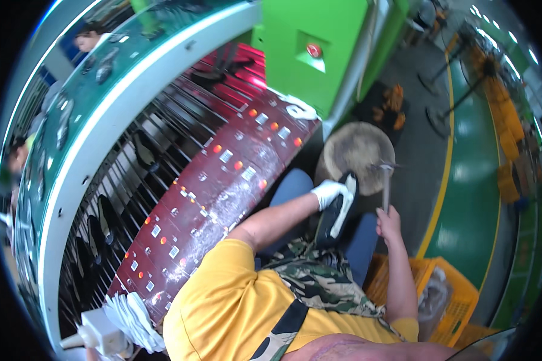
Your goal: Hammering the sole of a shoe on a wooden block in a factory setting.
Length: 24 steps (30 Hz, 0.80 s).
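My left hand [330, 194], in a white glove, is closed around a dark shoe [329, 227] with a whitish sole side showing. The shoe is tilted, toe pointing away from me, above my lap and just short of a round wooden block [358, 135]. Bare and closed, my right hand [389, 224] grips the handle of a hammer [386, 186]. The hammer's head is over the right part of the block; whether it touches the wood I cannot tell. A camouflage apron [319, 274] covers my lap.
Dark red boxes [223, 174] line my left side, beside a rod rack [174, 114] bearing dark shoes. Ahead rises a green machine [310, 36] with a red button. A yellow crate [457, 289] holding plastic stands at right. White cloths [132, 319] lie at lower left.
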### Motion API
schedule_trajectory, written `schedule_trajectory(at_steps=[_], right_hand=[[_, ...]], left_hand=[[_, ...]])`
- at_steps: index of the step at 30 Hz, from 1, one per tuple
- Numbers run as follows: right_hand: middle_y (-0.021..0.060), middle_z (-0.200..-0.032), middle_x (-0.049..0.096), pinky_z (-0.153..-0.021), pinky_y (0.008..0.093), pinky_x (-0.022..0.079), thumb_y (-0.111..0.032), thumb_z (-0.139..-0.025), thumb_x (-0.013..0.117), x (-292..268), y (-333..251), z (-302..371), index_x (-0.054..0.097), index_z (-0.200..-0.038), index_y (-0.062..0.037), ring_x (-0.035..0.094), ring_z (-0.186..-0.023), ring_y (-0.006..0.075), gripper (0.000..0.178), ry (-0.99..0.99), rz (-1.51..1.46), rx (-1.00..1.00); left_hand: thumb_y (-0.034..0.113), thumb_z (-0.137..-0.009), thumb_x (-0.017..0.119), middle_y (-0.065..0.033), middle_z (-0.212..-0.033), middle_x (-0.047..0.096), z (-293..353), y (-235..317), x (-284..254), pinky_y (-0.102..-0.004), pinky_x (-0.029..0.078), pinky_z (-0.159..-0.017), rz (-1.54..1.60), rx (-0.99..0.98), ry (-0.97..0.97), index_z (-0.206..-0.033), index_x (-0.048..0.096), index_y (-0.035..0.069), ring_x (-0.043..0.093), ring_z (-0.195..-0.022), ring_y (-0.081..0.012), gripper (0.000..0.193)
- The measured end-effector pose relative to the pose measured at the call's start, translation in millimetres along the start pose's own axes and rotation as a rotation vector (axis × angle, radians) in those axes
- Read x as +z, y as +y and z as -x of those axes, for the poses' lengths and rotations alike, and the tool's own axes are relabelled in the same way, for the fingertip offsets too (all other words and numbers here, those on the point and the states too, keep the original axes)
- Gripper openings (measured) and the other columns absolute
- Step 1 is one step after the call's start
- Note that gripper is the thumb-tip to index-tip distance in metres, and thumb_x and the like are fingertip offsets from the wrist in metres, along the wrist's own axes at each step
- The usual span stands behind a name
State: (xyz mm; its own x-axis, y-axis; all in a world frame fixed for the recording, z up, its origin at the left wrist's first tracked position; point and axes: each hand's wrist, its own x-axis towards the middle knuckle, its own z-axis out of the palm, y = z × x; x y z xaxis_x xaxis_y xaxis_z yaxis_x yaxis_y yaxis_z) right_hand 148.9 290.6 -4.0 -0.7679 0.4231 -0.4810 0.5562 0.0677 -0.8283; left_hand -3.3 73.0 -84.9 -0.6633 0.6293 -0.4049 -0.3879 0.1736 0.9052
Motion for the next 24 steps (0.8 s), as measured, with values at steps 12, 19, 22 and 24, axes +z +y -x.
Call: schedule_trajectory(at_steps=[12,19,22,24], right_hand=[[0.0069,-0.070,0.057,-0.047,0.0327,0.047,-0.021,-0.104,0.058,-22,-53,26,0.053,-0.097,-0.0073,0.057,-0.051,0.0175,0.016,0.295,-0.061,-0.509],[0.0291,-0.082,0.066,-0.072,0.0597,0.051,-0.022,-0.096,0.067,27,-20,18,0.050,-0.101,-0.0021,0.064,-0.085,0.0536,0.027,0.298,0.509,-0.533],[0.0289,-0.081,0.066,-0.071,0.0600,0.051,-0.022,-0.095,0.067,26,-6,14,0.049,-0.101,-0.0013,0.065,-0.082,0.0523,0.028,0.300,0.527,-0.513],[0.0287,-0.081,0.066,-0.071,0.0599,0.051,-0.022,-0.095,0.067,24,3,15,0.049,-0.101,-0.0013,0.065,-0.081,0.0515,0.028,0.306,0.554,-0.567]], left_hand=[[0.009,-0.071,0.088,-0.0076,-0.117,0.067,-41,85,17,-0.0357,0.051,-0.098,0.787,0.492,0.564,-0.127,0.060,0.002,0.063,-0.107,-0.0217,0.063],[0.006,-0.081,0.085,-0.0014,-0.120,0.065,-39,51,4,-0.0391,0.052,-0.100,0.892,0.626,0.458,-0.127,0.062,0.015,0.062,-0.113,-0.0196,0.053],[0.015,-0.089,0.079,-0.0039,-0.125,0.065,-12,45,5,-0.0418,0.051,-0.100,0.847,0.497,0.358,-0.126,0.064,0.012,0.061,-0.116,-0.0216,0.039],[0.026,-0.093,0.073,-0.0073,-0.130,0.064,8,38,0,-0.0459,0.048,-0.105,0.746,0.503,0.245,-0.129,0.065,0.009,0.059,-0.122,-0.0235,0.040]])
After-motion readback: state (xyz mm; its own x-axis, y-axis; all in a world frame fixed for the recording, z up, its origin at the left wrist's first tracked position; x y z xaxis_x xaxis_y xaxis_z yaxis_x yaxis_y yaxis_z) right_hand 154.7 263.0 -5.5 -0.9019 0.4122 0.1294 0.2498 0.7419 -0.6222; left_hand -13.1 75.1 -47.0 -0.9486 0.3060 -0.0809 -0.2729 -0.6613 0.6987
